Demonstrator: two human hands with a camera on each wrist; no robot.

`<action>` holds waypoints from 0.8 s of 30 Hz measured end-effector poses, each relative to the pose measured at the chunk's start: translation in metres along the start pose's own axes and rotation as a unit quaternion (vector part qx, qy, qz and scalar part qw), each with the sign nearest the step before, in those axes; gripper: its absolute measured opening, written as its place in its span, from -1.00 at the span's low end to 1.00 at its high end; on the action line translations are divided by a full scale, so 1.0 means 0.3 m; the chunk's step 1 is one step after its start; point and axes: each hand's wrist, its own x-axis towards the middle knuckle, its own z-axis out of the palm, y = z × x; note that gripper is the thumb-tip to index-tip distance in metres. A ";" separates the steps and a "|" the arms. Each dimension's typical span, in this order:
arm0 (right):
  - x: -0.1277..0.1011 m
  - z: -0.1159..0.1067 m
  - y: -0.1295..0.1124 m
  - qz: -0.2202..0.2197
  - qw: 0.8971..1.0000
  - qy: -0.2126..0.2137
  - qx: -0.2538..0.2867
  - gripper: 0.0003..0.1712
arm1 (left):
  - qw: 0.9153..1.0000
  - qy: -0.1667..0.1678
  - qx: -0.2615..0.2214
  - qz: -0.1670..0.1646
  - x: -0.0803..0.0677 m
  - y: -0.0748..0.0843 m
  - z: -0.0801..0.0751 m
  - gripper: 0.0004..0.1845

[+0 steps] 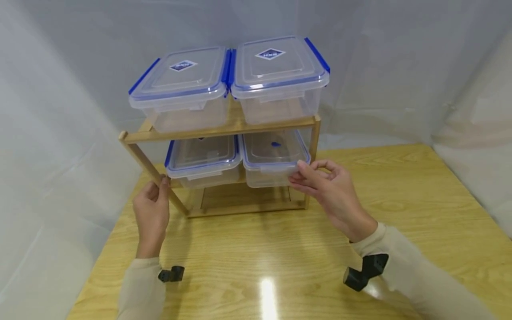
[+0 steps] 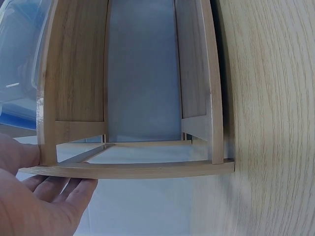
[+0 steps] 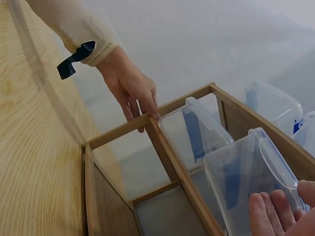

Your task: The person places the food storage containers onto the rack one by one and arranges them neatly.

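on lower shelf | clear container (image 1: 272,160) (blue-trimmed lid) | right hand (image 1: 330,189) grips

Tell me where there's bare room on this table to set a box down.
Bare tabletop lies right of the wooden rack and in front of it, between both forearms. The rack is crowded: four lidded boxes fill both shelves, the right hand grips the lower right box.

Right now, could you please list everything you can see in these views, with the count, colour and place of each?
Containers: four, clear with blue-trimmed lids; two on top of the rack, two on the lower shelf.
Rack: one, light wood, two-tier, standing on the table.
Table: one, yellow wood grain.
Backdrop: white sheeting behind and at the sides.
Left hand: holds the rack's front left post.
Right hand: grips the front edge of the lower right container; beige sleeves.
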 end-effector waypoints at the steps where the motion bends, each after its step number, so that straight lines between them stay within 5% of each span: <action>1: 0.000 0.003 0.002 0.002 1.000 0.001 0.006 -0.65 | 1.000 0.000 -0.001 0.002 0.000 0.000 -0.001 -0.54; 16: 0.013 0.033 0.032 0.017 0.999 -0.020 0.019 -0.56 | 1.000 0.000 0.004 -0.007 -0.005 0.001 -0.012 -0.55; 24: 0.008 0.023 0.035 0.031 0.998 -0.047 -0.035 -0.47 | 1.000 -0.004 0.012 -0.011 0.002 0.009 -0.012 -0.55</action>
